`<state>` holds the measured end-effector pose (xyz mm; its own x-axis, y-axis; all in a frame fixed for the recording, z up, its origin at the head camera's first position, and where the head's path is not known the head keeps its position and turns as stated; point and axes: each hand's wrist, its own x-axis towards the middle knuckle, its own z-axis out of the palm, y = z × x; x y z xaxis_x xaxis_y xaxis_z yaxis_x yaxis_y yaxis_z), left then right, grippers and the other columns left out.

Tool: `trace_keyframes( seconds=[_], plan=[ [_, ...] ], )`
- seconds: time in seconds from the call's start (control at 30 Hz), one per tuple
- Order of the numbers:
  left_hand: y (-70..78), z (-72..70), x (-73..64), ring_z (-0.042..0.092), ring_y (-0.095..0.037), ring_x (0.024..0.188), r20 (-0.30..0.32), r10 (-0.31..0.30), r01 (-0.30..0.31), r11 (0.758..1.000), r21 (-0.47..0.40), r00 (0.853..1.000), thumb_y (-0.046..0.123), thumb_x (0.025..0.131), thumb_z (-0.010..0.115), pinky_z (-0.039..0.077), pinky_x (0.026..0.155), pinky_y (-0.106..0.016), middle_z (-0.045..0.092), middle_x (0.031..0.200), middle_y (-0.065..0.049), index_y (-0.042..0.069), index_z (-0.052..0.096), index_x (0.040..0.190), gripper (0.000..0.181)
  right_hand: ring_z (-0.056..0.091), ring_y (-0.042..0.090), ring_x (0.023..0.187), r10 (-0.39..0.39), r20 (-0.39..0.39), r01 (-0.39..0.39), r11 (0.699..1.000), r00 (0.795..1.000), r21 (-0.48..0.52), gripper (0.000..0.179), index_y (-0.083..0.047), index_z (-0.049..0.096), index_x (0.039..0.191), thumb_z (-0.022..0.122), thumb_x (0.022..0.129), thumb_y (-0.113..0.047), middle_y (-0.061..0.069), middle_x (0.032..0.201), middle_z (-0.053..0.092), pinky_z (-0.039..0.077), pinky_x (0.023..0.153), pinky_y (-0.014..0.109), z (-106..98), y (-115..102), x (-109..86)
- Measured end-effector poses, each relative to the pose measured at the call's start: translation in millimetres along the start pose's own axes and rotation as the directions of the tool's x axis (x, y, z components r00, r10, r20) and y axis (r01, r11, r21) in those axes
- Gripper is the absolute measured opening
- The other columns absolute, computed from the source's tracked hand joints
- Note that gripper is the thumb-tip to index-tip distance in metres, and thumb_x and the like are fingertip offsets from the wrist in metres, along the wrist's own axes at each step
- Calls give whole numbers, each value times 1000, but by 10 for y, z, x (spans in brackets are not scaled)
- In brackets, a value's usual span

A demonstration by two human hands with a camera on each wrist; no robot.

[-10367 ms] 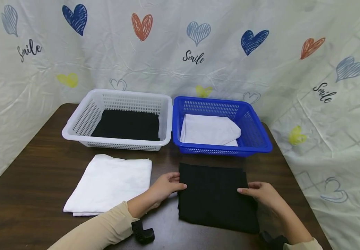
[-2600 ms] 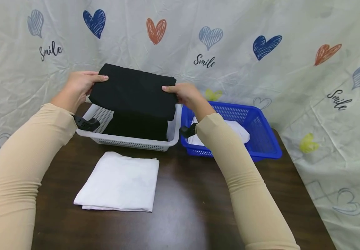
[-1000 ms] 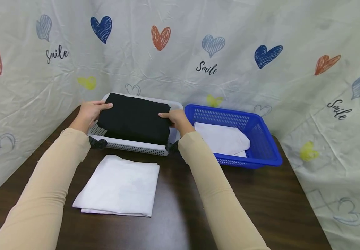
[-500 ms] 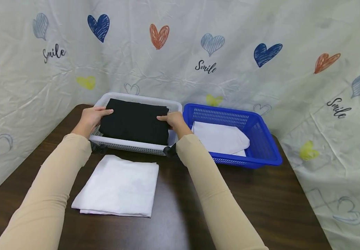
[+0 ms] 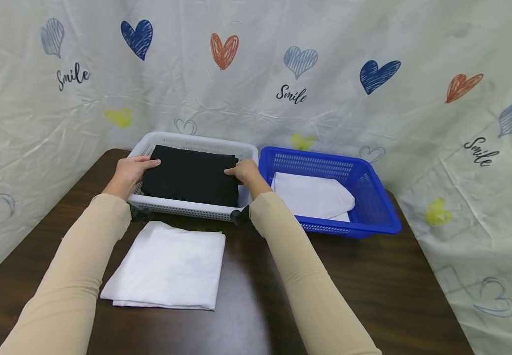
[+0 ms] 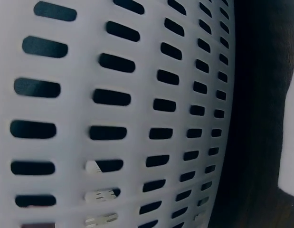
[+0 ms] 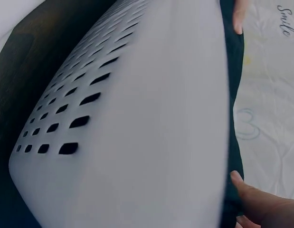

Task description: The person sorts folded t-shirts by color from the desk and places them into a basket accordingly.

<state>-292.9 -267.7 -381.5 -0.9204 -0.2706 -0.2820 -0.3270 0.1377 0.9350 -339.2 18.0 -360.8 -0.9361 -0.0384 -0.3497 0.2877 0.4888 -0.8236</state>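
Observation:
Inside the white basket [image 5: 185, 207], a folded black cloth [image 5: 191, 175] lies between my two hands. My left hand [image 5: 130, 171] grips its left edge, thumb on top and fingers underneath. At the opposite edge, my right hand [image 5: 244, 173] pinches the cloth the same way. In the right wrist view, the right hand [image 7: 260, 202] shows its thumb against the dark cloth [image 7: 235, 90] behind the basket's rim. The basket's slotted wall [image 6: 137, 114] fills the left wrist view and hides the left hand there. A folded white cloth [image 5: 167, 266] lies on the table before the basket.
A blue basket [image 5: 373, 197] stands directly right of the white one, with folded white cloth [image 5: 311, 195] inside. Both baskets sit at the back of the dark wooden table [image 5: 371, 286], close to a hanging white sheet [image 5: 247, 103] printed with hearts.
Both hands carried the black cloth from the table's right front to the white basket and lowered it in. Over the last second it sank further and flattened, both hands still holding it.

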Motion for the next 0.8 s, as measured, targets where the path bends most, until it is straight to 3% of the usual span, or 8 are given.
trace_keyframes(
  seconds=[0.17, 0.5, 0.8],
  plan=[
    [-17, 14, 8, 28, -26, 150, -9, -5, 5, 1000, 1, 1000, 33, 92, 70, 26, 124, -41, 21, 165, -14, 9, 37, 153, 72, 52, 26, 134, -26, 28, 28, 998, 999, -51, 58, -4, 47, 147, 68, 94, -15, 9, 153, 47, 50, 106, 38, -15, 0, -32],
    [-4, 27, 4, 34, -27, 147, -19, -5, 6, 999, 53, 1000, 33, 92, 71, 30, 122, -41, 26, 163, -15, 10, 40, 151, 71, 43, 27, 142, -54, 79, 56, 998, 995, -33, 59, -4, 45, 148, 68, 95, -13, 11, 156, 42, 46, 110, 39, -60, 3, -86],
    [-15, 21, 16, 40, -31, 144, 6, -4, 4, 997, 83, 1000, 33, 92, 71, 33, 121, -42, 27, 163, -14, 8, 41, 151, 71, 49, 30, 137, -73, 102, 80, 995, 992, -60, 57, 0, 46, 146, 68, 94, -11, 15, 154, 44, 48, 109, 40, -71, 8, -99]
  ],
)
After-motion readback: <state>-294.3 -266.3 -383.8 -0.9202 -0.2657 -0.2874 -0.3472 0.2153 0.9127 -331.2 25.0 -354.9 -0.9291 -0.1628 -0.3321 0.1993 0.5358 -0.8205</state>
